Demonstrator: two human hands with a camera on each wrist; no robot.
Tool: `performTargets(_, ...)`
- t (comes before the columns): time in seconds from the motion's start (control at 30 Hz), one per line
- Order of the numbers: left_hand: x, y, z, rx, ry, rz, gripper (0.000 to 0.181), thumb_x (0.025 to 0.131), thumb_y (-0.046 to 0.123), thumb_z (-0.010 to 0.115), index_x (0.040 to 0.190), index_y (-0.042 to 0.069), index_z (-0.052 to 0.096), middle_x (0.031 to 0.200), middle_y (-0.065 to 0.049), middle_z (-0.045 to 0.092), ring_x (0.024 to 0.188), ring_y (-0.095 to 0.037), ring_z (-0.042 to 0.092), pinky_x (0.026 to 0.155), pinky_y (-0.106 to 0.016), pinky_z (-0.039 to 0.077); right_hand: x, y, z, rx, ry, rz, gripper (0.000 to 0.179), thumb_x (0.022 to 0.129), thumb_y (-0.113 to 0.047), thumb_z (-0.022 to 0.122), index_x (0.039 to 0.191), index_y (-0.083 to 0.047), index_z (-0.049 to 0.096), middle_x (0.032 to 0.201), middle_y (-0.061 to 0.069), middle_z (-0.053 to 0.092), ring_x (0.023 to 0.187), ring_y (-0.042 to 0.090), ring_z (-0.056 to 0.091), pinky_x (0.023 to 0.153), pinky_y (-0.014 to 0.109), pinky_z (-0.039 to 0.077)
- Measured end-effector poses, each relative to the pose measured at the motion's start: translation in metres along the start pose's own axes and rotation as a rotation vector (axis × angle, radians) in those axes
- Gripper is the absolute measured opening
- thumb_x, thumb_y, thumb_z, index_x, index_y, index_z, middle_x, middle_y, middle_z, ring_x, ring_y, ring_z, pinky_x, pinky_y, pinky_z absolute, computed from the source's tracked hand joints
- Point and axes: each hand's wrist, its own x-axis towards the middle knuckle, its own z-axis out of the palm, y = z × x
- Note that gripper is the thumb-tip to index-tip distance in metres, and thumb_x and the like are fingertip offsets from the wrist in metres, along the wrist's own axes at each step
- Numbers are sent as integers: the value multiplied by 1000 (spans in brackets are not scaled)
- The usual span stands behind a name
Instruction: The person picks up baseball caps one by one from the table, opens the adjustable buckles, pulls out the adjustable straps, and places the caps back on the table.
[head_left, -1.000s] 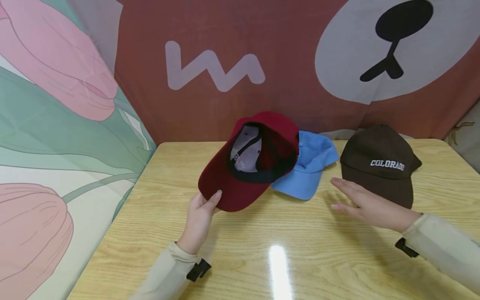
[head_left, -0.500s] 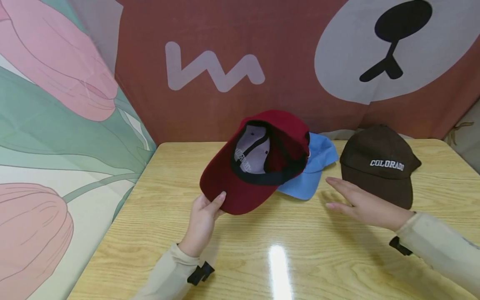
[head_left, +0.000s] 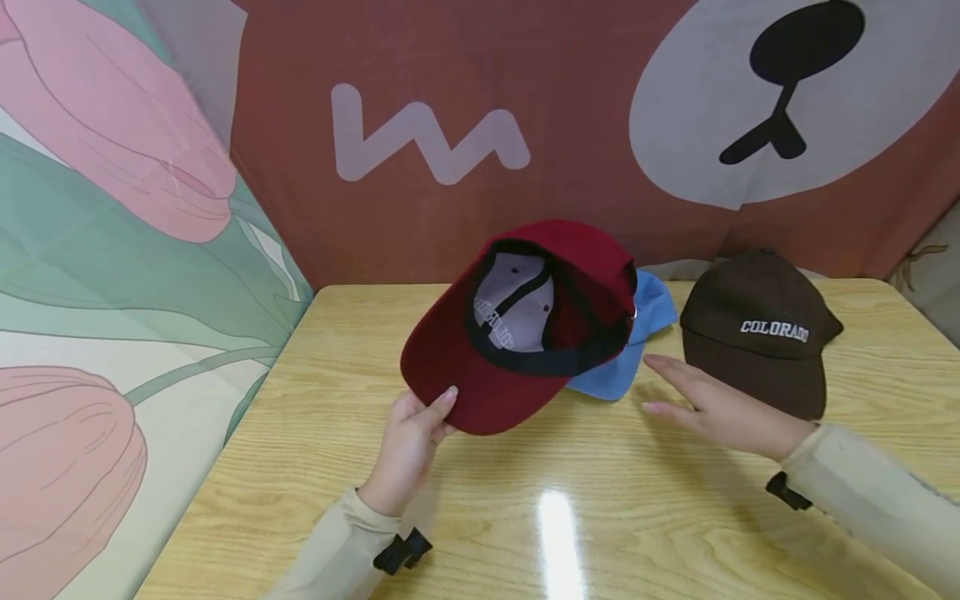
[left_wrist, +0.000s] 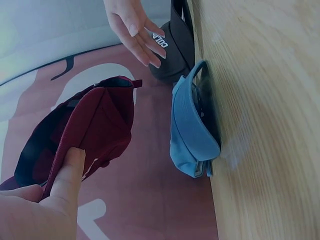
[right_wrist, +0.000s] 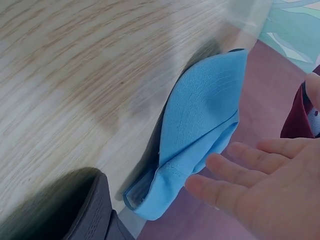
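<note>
A dark red baseball cap is held up over the table, its inside turned toward the head camera. My left hand pinches its brim between thumb and fingers. Behind it, partly hidden, a light blue cap lies on the table; the left wrist view shows a gap between the two caps. My right hand hovers with fingers extended, holding nothing, in front of a dark brown cap lettered COLORADO. In the right wrist view its fingertips overlap the blue cap.
The wooden table ends at the back against a brown fabric backdrop with a bear face. To the left hangs a tulip-print cloth. Black wrist straps sit on both sleeves.
The red cap has moved right and turned its inside further toward the head camera, covering more of the blue cap. My right hand has drifted slightly left. The brown cap stays put.
</note>
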Motion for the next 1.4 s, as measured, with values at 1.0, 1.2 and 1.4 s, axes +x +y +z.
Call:
performTargets(1.0, -5, -11, 8, -150, -85, -34, 14, 99, -1, 46, 113, -3, 50, 100, -4, 62, 87, -13, 64, 76, -28, 53, 16, -10, 10, 201, 127, -80, 38, 105, -17, 44, 140, -1, 45, 125, 16, 58, 115, 26, 55, 89, 19, 40)
performTargets(1.2, -5, -13, 10, -160, -86, -43, 12, 99, -1, 46, 108, 0, 53, 98, -3, 62, 86, -12, 64, 76, -27, 52, 17, -10, 10, 236, 219, -3, 31, 106, -18, 40, 106, 7, 59, 89, 8, 56, 79, 6, 49, 69, 21, 40)
performTargets(1.4, -5, -15, 13, -146, -103, -72, 25, 99, -1, 46, 123, -7, 46, 108, -4, 60, 95, -13, 63, 82, -28, 52, 20, -13, 9, 326, 269, 104, 41, 107, -23, 38, 93, 7, 62, 80, 11, 60, 71, 5, 53, 65, 22, 44)
